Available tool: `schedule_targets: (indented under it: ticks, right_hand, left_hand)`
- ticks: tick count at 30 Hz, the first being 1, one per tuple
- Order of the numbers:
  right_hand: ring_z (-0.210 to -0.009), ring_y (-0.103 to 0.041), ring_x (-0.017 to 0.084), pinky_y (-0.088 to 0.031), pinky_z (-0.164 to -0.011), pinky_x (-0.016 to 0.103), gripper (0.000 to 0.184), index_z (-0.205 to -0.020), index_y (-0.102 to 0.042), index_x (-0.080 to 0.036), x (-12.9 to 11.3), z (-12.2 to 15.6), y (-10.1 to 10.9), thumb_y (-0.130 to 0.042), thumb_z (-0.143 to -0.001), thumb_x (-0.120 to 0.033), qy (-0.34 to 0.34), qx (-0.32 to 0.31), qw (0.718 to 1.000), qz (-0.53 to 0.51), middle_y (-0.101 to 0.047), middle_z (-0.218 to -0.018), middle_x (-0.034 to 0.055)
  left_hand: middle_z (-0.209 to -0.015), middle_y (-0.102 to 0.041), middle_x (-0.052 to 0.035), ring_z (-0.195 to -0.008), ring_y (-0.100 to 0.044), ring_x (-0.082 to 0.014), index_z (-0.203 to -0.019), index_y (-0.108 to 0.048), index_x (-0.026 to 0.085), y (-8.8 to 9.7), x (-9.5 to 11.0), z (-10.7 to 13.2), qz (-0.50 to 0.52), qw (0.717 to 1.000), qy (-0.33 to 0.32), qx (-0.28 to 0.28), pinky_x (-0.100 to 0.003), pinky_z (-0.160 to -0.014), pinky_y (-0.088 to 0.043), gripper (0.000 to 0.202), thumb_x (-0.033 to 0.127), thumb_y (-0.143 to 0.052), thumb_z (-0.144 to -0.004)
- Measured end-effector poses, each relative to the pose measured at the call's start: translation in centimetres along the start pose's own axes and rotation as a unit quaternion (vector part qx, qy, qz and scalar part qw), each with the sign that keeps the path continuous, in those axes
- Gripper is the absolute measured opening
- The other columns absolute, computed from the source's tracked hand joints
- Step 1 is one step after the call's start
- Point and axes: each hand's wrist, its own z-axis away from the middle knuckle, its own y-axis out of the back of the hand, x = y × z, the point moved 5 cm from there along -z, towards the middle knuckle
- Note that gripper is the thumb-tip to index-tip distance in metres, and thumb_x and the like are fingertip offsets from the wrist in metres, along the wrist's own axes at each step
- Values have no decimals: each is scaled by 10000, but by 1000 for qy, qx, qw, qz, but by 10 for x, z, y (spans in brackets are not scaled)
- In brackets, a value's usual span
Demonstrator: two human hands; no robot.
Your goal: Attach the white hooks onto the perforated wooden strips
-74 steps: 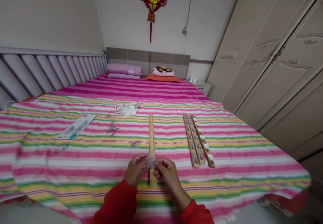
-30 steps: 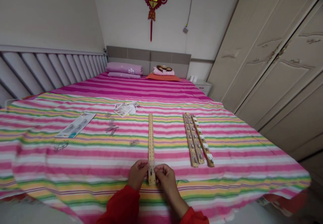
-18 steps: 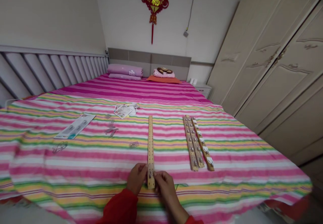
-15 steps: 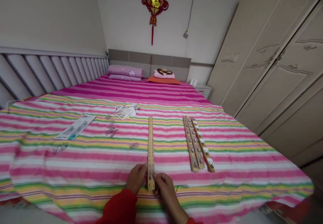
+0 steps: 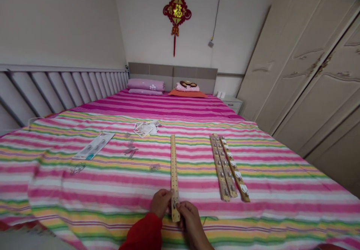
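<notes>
A long, narrow, yellowish strip with rows of small holes [image 5: 174, 167] lies lengthwise on the striped cloth, its near end between my hands. My left hand [image 5: 161, 203] pinches its left edge with thumb and fingers. From the right, my right hand [image 5: 189, 213] closes on the same strip, thumb and index finger beside a small shiny metal piece [image 5: 175, 204] fixed near that end. Fingertips partly hide this piece, so its exact kind is unclear. The undersides of both hands are out of sight.
To the right lie several similar strips bearing metal pieces [image 5: 221, 167], one with white cards [image 5: 233, 165]. On the left are a clear package [image 5: 95, 145], a wire tangle [image 5: 77, 168] and plastic scraps [image 5: 131, 150]. White cards and packaging [image 5: 146, 128] sit farther back.
The head view has tilted and turned slightly, so everything sits lower and farther right in the picture. Both hands keep nearly the same place on the strip.
</notes>
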Motion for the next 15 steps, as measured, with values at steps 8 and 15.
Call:
schedule_targets:
  ticks: [8, 15]
  right_hand:
    - [-248, -310, 61, -174, -288, 183, 523, -549, -477, -196, 12, 0, 7, -632, -616, -691, -26, -29, 999, 25, -367, -303, -88]
    - [-355, -306, 59, -190, -334, 205, 518, -597, -579, -169, -20, 1, 21, -683, -569, -676, 76, 34, 996, 43, -449, -466, -49]
  left_hand:
    - [-498, -550, 11, -469, -506, -131, -583, -582, 183, 46, 52, -4, -129, 980, -132, 68, -241, -494, -400, 365, 538, -625, -662]
    - [-682, -577, -23, -592, -513, -151, -654, -661, 176, 81, 87, -43, -177, 926, -265, 205, -274, -609, -432, 240, 386, -705, -547]
